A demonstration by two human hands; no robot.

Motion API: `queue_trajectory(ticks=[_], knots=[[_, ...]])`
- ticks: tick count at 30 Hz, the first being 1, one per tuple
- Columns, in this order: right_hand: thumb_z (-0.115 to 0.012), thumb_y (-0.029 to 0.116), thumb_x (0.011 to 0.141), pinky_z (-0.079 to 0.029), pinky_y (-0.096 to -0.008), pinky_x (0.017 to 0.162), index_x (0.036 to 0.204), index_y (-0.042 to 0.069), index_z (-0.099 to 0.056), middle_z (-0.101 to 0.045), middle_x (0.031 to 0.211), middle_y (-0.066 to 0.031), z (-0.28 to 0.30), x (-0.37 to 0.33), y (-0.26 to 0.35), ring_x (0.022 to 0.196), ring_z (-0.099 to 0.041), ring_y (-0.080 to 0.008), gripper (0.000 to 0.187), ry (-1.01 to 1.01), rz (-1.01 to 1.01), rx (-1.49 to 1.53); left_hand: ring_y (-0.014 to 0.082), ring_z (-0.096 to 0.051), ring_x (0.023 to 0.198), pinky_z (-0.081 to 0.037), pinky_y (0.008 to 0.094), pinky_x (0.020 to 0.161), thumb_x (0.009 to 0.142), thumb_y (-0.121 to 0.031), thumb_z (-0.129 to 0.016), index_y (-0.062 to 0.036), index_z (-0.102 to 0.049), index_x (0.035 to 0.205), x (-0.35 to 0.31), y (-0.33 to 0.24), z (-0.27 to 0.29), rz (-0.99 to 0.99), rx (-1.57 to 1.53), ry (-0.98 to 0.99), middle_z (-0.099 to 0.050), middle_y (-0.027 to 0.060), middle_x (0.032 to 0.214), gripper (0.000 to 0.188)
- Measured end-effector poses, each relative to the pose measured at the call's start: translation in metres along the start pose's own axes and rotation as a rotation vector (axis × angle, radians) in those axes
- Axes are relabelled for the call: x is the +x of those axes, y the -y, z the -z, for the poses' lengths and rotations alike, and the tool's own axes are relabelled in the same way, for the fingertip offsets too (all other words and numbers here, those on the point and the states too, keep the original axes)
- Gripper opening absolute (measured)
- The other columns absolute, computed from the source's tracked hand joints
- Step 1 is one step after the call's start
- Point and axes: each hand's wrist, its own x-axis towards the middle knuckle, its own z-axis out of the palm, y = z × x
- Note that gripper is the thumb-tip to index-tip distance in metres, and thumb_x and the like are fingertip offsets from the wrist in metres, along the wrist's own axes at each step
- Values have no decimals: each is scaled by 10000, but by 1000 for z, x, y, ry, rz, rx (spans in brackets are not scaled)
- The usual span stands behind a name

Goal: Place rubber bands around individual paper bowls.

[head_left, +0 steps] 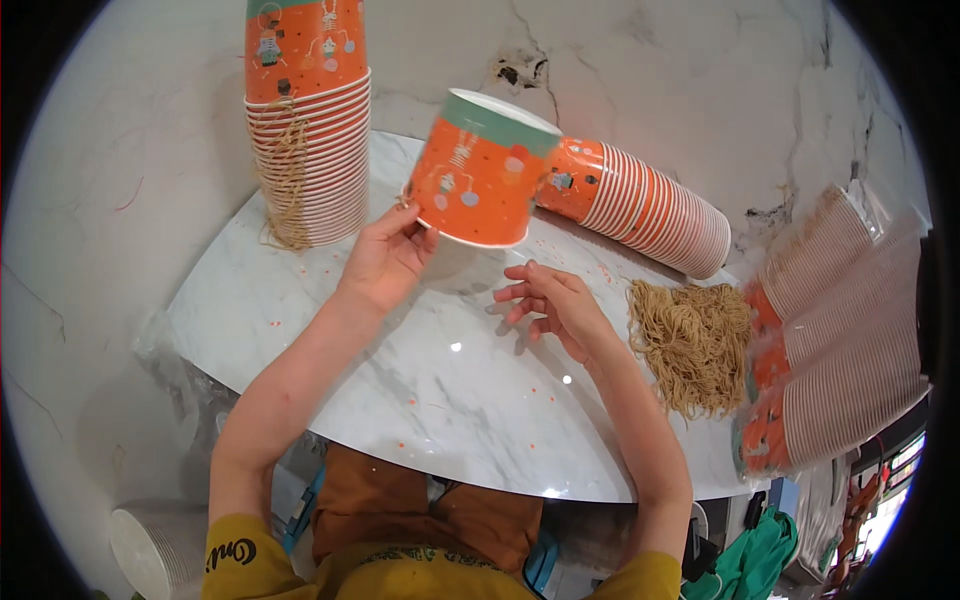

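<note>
Holding the cup (482, 182) tilted above the counter (445, 375), pinched by its lower edge (470, 239) in the left grip (388, 258), with the right grip (558, 308) half-curled and empty nearby. Probably light, stiffish, slick, easy to dent, so best taken by that edge. Kinda boxed in by a stack (340, 165) left, a row (645, 205) lying behind right, and tan strands (690, 345) right.

Bucket (480, 190) orange and green, cartoon-figured, white-rimmed; tabletop (440, 390) white, grey-veined; string bundle (690, 345) tan; sleeves (245, 560) mustard.
</note>
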Motion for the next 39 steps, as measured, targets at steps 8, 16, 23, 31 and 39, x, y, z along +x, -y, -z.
queue_trajectory(ticks=[8, 16, 23, 31, 39], knots=[[-569, 283, 1073, -486, -223, 562, 1193, 27, -598, -703, 1072, -68, -6, -4, 8, 836, -666, -113, 284, -61, 218, 448, 153, -655, 1056, -599, 300, 900, 1010, -92, -605, -64, -591, 1252, -14, 20, -21, 66, 128, 101, -656, 46, 1198, 244], [-558, 175, 1073, -496, -213, 564, 1108, 45, -608, -662, 908, -13, -4, -6, 36, 727, -627, -83, 144, -23, 424, 553, 162, -670, 1028, -595, 348, 926, 1005, -140, -625, -69, -615, 1242, -15, -6, -36, 50, 143, 74, -686, 31, 1131, 248], [-542, 145, 1071, -490, -220, 572, 1088, 28, -610, -653, 895, -21, -15, 14, 68, 660, -589, -79, 137, 45, 520, 413, 142, -668, 1004, -574, 326, 919, 987, -157, -662, -110, -635, 1242, -20, -48, -51, -259, 329, 4, -692, -11, 1102, 260], [-615, 102, 1024, -485, -270, 605, 1237, -20, -588, -605, 814, -38, -104, 62, 180, 687, -571, -113, 247, 30, 722, 447, 109, -664, 857, -560, 248, 759, 1029, -82, -619, 7, -676, 1166, -22, -127, -112, -1190, 654, -75, -708, 66, 1059, 173], [-623, 23, 965, -517, -252, 627, 1325, 55, -647, -643, 879, -12, -167, 136, 231, 735, -570, -93, 362, 118, 757, 392, 102, -669, 802, -534, 254, 742, 1024, -143, -658, -2, -665, 1116, 15, -202, -106, -1423, 780, -288, -717, 38, 951, 169]])
